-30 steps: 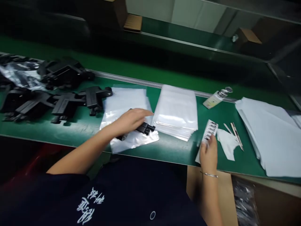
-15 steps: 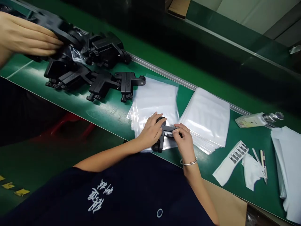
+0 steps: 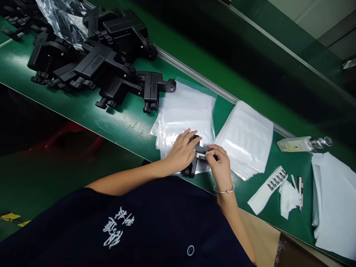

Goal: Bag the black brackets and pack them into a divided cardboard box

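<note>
A black plastic bracket (image 3: 191, 168) with knobs lies on a stack of clear plastic bags (image 3: 189, 115) in front of me. My left hand (image 3: 181, 152) is over its left part, fingers fairly straight, holding it against the bags. With thumb and index finger, my right hand (image 3: 219, 165) pinches the right end of the bracket's arm. A small pale strip (image 3: 200, 156) shows on the arm beside the right thumb. The fingers cover part of the bracket.
A heap of similar black brackets (image 3: 119, 33) and crumpled clear film (image 3: 62, 22) occupy the left. To the right lie another bag stack (image 3: 247, 137), a pump bottle (image 3: 296, 144), a label strip (image 3: 274, 181), a crumpled white wipe (image 3: 288, 198), pens (image 3: 300, 191) and white sheets (image 3: 333, 200).
Another person's hand at the upper left has gone from view, and one more bracket lies on top of the heap. My hands stay on the bracket, the strip showing more clearly.
</note>
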`<state>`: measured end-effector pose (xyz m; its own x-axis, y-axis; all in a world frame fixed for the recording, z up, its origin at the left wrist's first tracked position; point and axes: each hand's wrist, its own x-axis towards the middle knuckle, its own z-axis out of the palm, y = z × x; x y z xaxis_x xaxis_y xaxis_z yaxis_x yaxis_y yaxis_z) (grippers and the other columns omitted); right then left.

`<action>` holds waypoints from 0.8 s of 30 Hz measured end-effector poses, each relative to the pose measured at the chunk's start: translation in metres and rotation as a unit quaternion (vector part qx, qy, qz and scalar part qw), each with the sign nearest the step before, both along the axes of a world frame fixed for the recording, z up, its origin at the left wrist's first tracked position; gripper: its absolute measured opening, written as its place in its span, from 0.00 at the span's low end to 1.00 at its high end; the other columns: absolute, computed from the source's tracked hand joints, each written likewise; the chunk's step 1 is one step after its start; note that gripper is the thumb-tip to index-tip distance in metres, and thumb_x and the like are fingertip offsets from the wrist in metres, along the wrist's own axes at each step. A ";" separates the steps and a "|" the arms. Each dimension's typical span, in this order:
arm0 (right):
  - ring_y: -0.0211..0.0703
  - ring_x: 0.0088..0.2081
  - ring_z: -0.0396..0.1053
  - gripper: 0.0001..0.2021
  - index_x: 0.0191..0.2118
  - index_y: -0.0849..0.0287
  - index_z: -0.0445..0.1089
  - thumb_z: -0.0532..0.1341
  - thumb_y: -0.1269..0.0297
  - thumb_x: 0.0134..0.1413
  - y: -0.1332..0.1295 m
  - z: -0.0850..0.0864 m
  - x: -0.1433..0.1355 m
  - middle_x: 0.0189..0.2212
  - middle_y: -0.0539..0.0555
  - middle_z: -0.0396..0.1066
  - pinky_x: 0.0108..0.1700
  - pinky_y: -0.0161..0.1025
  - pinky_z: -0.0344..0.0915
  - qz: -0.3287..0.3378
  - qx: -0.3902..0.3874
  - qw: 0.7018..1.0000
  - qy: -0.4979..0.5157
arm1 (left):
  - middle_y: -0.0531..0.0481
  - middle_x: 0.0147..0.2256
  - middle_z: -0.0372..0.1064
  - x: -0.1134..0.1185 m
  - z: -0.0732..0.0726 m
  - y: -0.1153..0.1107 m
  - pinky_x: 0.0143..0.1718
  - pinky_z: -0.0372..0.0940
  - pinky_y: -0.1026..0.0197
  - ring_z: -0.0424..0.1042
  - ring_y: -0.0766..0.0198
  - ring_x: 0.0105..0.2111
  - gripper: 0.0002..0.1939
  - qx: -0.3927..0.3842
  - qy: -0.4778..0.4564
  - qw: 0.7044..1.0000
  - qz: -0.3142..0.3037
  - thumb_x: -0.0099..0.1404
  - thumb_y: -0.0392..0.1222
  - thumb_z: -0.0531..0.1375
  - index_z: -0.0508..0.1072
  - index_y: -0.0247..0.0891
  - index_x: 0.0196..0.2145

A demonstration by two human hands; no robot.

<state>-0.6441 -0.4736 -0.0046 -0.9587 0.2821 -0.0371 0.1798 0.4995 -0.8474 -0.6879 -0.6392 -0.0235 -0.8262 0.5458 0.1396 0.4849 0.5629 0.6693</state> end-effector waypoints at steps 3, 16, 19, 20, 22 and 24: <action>0.53 0.48 0.67 0.10 0.21 0.55 0.66 0.59 0.60 0.48 0.000 0.000 0.000 0.41 0.56 0.74 0.57 0.55 0.53 0.001 0.008 1.000 0.002 | 0.39 0.64 0.49 0.000 -0.001 0.000 0.64 0.46 0.36 0.41 0.45 0.67 0.24 0.004 0.000 1.000 0.001 0.67 0.32 0.47 0.59 0.39 0.60; 0.52 0.48 0.68 0.10 0.24 0.56 0.68 0.58 0.61 0.54 -0.001 0.007 0.007 0.41 0.57 0.74 0.55 0.55 0.58 0.020 0.085 0.996 0.020 | 0.46 0.47 0.74 -0.011 0.004 -0.024 0.52 0.61 0.48 0.67 0.52 0.52 0.16 0.059 0.038 0.986 -0.149 0.61 0.36 0.55 0.76 0.45 0.44; 0.51 0.51 0.69 0.11 0.35 0.55 0.74 0.58 0.57 0.58 0.019 0.011 0.016 0.47 0.58 0.73 0.56 0.54 0.61 0.010 0.069 0.997 0.039 | 0.47 0.47 0.74 -0.023 0.015 -0.029 0.48 0.59 0.51 0.68 0.52 0.50 0.16 0.015 0.029 0.978 -0.206 0.59 0.37 0.57 0.77 0.46 0.44; 0.51 0.53 0.68 0.12 0.42 0.54 0.74 0.58 0.55 0.58 0.027 0.011 0.020 0.51 0.58 0.72 0.58 0.55 0.60 0.022 0.073 0.996 0.042 | 0.47 0.46 0.74 -0.027 0.020 -0.028 0.48 0.58 0.52 0.68 0.53 0.49 0.16 0.000 0.031 0.973 -0.227 0.59 0.38 0.57 0.77 0.47 0.44; 0.53 0.59 0.63 0.20 0.53 0.51 0.70 0.60 0.53 0.56 0.039 0.009 0.027 0.56 0.58 0.68 0.62 0.59 0.55 0.076 0.109 0.991 0.032 | 0.45 0.44 0.74 -0.033 0.028 -0.023 0.46 0.57 0.53 0.69 0.54 0.46 0.17 -0.031 0.042 0.962 -0.270 0.60 0.38 0.56 0.76 0.46 0.45; 0.56 0.62 0.59 0.24 0.58 0.49 0.66 0.61 0.53 0.56 0.046 0.003 0.031 0.58 0.57 0.66 0.63 0.65 0.48 0.129 0.159 0.979 0.011 | 0.44 0.40 0.74 -0.036 0.036 -0.012 0.46 0.56 0.52 0.68 0.53 0.43 0.15 -0.053 0.055 0.950 -0.303 0.62 0.39 0.55 0.76 0.45 0.45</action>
<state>-0.6134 -0.4277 -0.0012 -0.9991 0.0244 0.0356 -0.0042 0.7652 -0.6438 -0.7235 -0.6511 0.0127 -0.3400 0.9321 0.1246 0.8051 0.2200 0.5509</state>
